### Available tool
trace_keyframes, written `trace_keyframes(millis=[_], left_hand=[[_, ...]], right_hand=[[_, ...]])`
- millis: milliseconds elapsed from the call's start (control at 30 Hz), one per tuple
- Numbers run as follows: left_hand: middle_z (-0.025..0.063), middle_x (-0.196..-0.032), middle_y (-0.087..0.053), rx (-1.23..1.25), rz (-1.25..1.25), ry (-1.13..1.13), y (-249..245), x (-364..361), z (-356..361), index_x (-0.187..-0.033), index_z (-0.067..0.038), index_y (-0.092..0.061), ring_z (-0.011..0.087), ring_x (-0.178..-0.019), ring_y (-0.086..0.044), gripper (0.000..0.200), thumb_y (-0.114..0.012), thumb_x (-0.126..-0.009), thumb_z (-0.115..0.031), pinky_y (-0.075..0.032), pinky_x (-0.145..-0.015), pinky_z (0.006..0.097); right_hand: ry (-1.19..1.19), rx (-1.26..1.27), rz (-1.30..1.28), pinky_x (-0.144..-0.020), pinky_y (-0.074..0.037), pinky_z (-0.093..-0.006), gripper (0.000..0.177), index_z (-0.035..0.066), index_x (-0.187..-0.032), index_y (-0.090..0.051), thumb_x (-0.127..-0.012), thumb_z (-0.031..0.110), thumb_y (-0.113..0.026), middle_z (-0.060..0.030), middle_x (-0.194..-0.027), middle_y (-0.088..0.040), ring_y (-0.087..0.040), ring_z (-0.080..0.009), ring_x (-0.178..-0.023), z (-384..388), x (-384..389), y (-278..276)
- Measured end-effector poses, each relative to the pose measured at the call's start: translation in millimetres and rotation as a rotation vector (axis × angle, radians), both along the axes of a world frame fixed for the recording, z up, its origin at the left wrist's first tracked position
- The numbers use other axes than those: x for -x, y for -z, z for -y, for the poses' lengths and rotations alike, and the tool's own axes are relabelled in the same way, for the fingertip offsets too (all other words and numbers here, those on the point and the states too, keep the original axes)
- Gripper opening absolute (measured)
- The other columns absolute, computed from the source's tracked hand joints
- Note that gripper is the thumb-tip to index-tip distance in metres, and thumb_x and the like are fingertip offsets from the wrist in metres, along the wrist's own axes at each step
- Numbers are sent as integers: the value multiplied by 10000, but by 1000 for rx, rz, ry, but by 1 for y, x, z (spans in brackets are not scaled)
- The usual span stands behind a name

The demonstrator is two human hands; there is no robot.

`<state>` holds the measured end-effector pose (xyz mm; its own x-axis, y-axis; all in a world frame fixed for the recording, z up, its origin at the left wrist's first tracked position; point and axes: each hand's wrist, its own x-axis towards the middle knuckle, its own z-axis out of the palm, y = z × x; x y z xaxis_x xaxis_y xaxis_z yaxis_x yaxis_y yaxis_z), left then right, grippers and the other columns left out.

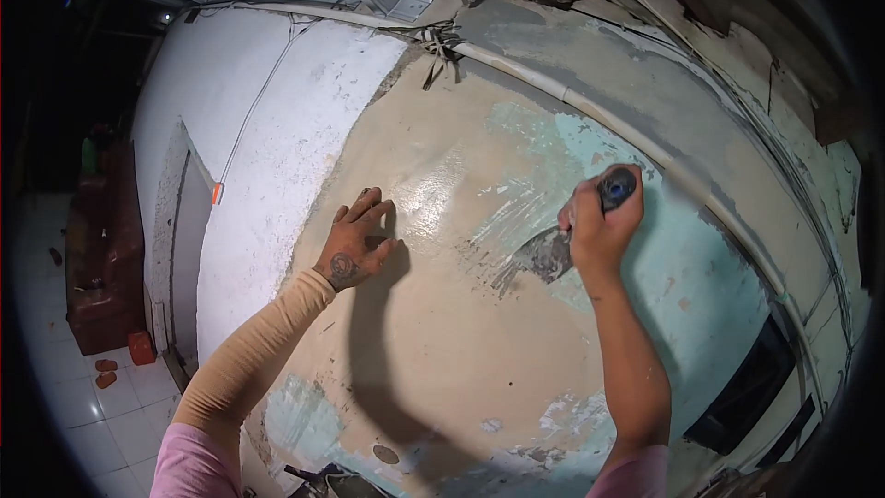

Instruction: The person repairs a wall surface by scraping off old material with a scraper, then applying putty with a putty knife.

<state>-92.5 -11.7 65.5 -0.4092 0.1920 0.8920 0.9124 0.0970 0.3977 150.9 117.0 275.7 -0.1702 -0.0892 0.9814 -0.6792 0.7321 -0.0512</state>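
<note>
Partly hidden, the scraper is clenched in right grip, left grip spread.

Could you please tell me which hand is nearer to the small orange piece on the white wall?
Left: the left hand is nearer, to the right of the small orange piece; the right hand is farther right, holding the scraper.

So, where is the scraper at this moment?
In the head view, the scraper is right of centre, held in the right hand, its blade over the scratched part of the wall.
</note>
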Motion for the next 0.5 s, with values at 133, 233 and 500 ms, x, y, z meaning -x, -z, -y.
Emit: trace_keyframes(millis=[133, 233, 500], left_hand=[[209, -1595, -367, 9, 1, 16, 2, 1, 5, -1447, -74, -510, 369, -1500, -316, 665, -706, -856, -307, -242, -1213, 563], [206, -1595, -369, 6, -10, -12, 2, 3, 2, -1446, -75, -513, 366, -1499, -321, 664, -711, -854, -301, -249, -1210, 561], [228, -1580, -384, -19, -25, 18, 3, 2, -2, -1445, -61, -516, 386, -1487, -335, 667, -717, -852, -293, -288, -1192, 544]], right_hand=[[-95, 105, -164, -420, -456, -293, 207, 60, -964, -412, -880, -57, -561, -43, -699, -525, -517, -112, -474, -29, -13, -30], [-40, -6, 12, -424, -447, -299, 165, 47, -936, -397, -899, -31, -538, -47, -674, -498, -476, -105, -473, -9, -5, 5], [-44, 28, 30, -431, -438, -289, 185, 51, -958, -408, -886, -78, -518, -30, -646, -490, -479, -101, -471, -11, -8, 16]])
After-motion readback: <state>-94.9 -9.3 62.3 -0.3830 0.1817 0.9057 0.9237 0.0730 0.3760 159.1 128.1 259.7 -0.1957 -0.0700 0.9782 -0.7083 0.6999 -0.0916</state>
